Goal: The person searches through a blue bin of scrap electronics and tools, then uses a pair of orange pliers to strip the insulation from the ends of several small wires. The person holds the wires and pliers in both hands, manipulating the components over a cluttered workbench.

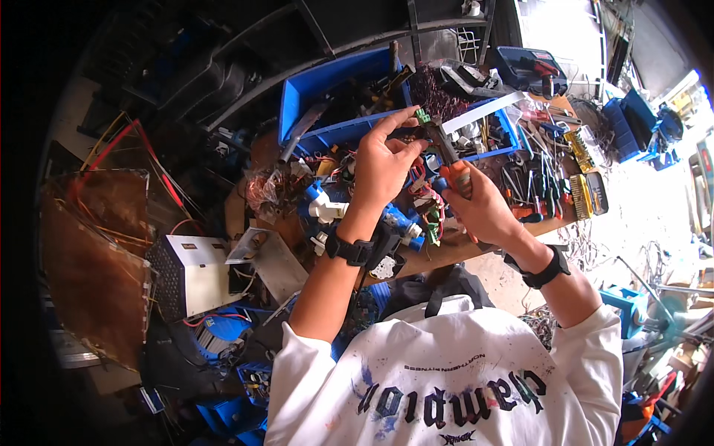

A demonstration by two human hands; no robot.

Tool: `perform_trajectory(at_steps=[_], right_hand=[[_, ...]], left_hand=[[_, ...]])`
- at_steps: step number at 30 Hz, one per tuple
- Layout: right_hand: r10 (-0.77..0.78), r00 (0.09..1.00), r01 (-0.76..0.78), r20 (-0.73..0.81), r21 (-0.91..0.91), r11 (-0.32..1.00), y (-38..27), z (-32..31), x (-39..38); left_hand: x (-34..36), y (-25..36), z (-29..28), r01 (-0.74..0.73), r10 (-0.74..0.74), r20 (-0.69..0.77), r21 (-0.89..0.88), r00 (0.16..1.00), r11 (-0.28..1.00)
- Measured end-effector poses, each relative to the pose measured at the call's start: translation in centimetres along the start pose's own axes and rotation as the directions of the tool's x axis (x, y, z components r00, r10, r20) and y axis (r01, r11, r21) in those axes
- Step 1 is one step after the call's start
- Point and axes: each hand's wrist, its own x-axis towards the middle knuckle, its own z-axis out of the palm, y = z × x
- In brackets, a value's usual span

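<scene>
My left hand is raised over the cluttered workbench, thumb and forefinger pinched on a small green terminal connector. My right hand is wrapped round the orange handles of a pair of pliers. The dark jaws of the pliers point up and left, close beside the connector. Whether the jaws touch it or are closed on anything is too small to tell. Below the hands lie bundled red and white wires with another green connector. Blue-and-white plugs sit near my left forearm.
A large blue bin stands at the back, with a blue tray of small parts beside it. Screwdrivers and other hand tools cover the bench's right side. On the left are a metal box and a brown panel.
</scene>
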Motion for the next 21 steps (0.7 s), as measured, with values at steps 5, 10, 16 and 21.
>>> perform_trajectory(at_steps=[5,10,16,21], right_hand=[[-0.032,0.998,0.03,-0.051,-0.046,0.998,0.4,0.8,0.5],[-0.009,1.0,0.01,0.012,-0.039,0.999,0.9,0.4,1.1],[-0.042,0.999,0.046,-0.02,0.271,0.961,2.6,1.4,1.9],[0.08,0.997,-0.077,-0.024,0.094,0.993,3.2,1.5,2.0]], left_hand=[[0.2,0.0,-0.5,-0.022,0.022,0.032,-0.005,0.999,1.0],[0.6,-0.4,-1.2,-0.008,0.006,0.026,0.058,1.0,0.998],[0.5,-0.3,-1.2,-0.071,0.074,-0.018,0.144,0.997,0.987],[0.5,-0.8,-1.6,-0.061,0.065,-0.024,0.159,0.998,0.985]])
